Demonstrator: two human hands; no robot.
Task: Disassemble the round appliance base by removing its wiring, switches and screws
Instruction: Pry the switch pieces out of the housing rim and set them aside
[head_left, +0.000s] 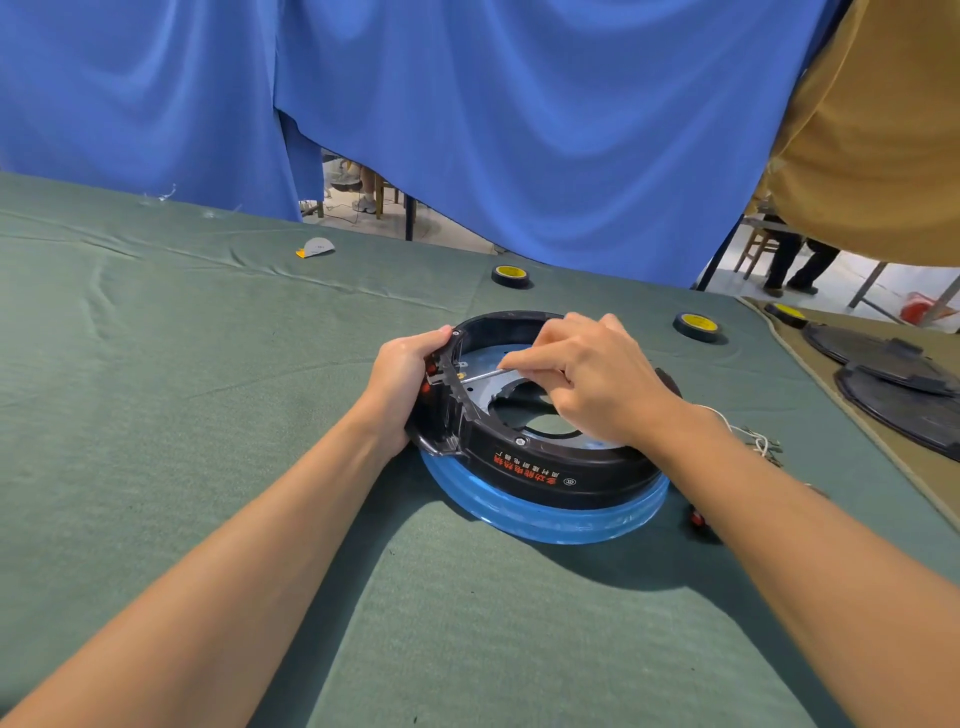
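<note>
Both hands are on the round base (545, 467), sitting mid-tabletop (208, 415) on a blue ring (545, 522). The left hand (402, 379) grips its left rim by the red switches (430, 370), fingers curled over the edge. The right hand (592, 384) is over the base's open middle, fingers pinching a thin metal shaft (480, 376) aimed at the inner wall.

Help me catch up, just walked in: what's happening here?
A person is taking apart a round black appliance base on green cloth. The left hand grips its switch side; the right hand holds a thin metal tool aimed at a fitting inside the rim. Loose wiring lies by the right wrist.
</note>
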